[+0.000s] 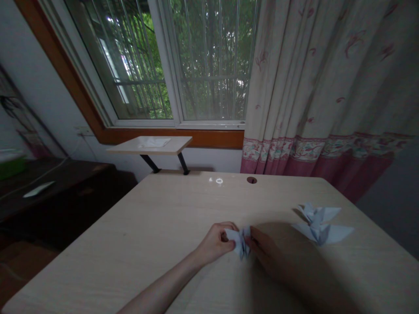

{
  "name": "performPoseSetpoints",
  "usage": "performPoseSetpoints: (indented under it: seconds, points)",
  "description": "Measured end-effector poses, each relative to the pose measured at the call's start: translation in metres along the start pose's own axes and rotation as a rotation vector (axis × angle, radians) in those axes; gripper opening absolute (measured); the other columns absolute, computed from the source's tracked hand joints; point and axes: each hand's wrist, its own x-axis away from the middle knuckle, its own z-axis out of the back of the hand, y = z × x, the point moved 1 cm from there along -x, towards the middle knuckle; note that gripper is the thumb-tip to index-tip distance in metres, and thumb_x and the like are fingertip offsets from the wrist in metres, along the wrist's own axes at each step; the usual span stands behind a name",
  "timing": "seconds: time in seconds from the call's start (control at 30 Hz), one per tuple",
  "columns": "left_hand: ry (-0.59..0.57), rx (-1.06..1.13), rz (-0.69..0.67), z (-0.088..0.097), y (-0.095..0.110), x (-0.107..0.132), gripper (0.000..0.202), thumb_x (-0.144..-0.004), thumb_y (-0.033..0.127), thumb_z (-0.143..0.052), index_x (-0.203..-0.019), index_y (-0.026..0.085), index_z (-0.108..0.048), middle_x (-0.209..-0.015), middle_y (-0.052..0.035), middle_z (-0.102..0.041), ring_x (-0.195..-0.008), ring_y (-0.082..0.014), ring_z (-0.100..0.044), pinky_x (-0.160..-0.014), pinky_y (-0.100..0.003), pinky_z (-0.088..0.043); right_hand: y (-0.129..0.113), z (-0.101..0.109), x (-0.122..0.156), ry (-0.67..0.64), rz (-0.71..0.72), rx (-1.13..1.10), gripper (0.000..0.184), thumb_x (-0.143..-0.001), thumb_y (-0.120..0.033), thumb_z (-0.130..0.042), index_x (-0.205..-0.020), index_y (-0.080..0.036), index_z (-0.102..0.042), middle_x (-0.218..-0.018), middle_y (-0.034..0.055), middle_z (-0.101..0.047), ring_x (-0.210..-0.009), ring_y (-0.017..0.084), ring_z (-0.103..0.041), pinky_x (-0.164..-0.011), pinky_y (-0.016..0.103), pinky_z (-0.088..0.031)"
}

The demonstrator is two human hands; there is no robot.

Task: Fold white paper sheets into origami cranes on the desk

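Between my two hands is a small piece of folded pale-blue paper (240,242), with pointed flaps and creases down its middle. My left hand (218,242) pinches its left flap between thumb and fingers. On the other side, my right hand (266,250) grips the right edge; shadow darkens this hand and hides some of its fingers. Both hands are just over the light wooden desk (157,218). To the right lie two folded paper birds of the same pale colour, the front one (322,233) with wings spread and the rear one (319,213) close behind it.
A raised shelf (153,145) on black brackets stands at the desk's back left, with a white sheet (153,142) on it. A cable hole (252,179) opens near the back edge. A dark side table (65,183) is at left, a curtain (314,87) behind right.
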Motion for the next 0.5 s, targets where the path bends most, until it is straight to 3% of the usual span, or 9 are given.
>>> performPoseSetpoints:
  seconds: [0.27,0.5]
  points:
    - [0.072,0.181,0.039,0.003,-0.007,-0.004,0.008,-0.060,0.018,-0.063,-0.066,0.012,-0.065,-0.068,-0.0014,-0.057,-0.065,-0.0139,-0.051,-0.061,-0.022,-0.039,0.024,-0.008,-0.003,0.062,-0.135,-0.016,0.021,-0.083,-0.040,-0.055,-0.071,-0.028,-0.067,-0.070,0.0048,-0.071,-0.067,0.025,-0.065,-0.064,0.033,-0.049]
    - [0.234,0.374,0.099,0.003,-0.014,-0.005,0.034,-0.074,0.043,-0.072,-0.080,0.010,-0.067,-0.074,-0.0055,-0.063,-0.069,-0.0165,-0.059,-0.069,-0.028,-0.049,0.067,-0.038,-0.016,0.078,-0.184,-0.391,0.039,-0.082,-0.055,-0.049,-0.080,-0.022,-0.068,-0.077,0.0063,-0.072,-0.076,0.028,-0.068,-0.069,0.041,-0.055]
